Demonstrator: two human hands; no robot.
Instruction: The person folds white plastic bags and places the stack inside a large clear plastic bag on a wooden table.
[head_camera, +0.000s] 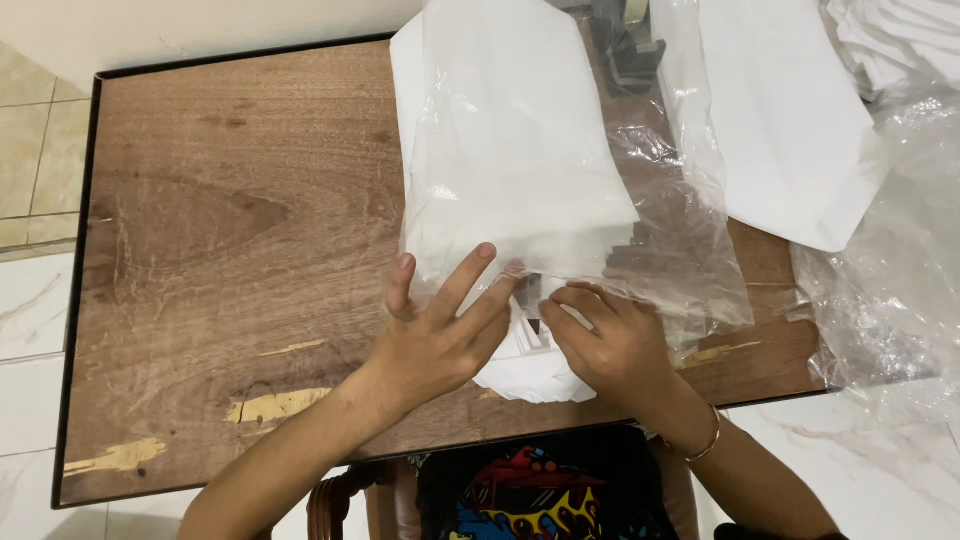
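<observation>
Fingers of the left hand (440, 335) lie spread and flat on the clear plastic bag (560, 190), pinning its open end. Right hand (610, 345) fingers are curled, pinching the folded white cloth (520, 150) at the bag mouth. This bundle rests on the wooden table (230, 250). Bagging appears under way; the following move likely calls for a steady hold on the mouth.

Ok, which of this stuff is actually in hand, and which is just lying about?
In hand:
left hand
right hand
clear plastic bag
folded white fabric inside it

Lying about:
second white sheet
loose clear plastic
white stack
dark object
wooden table
</observation>
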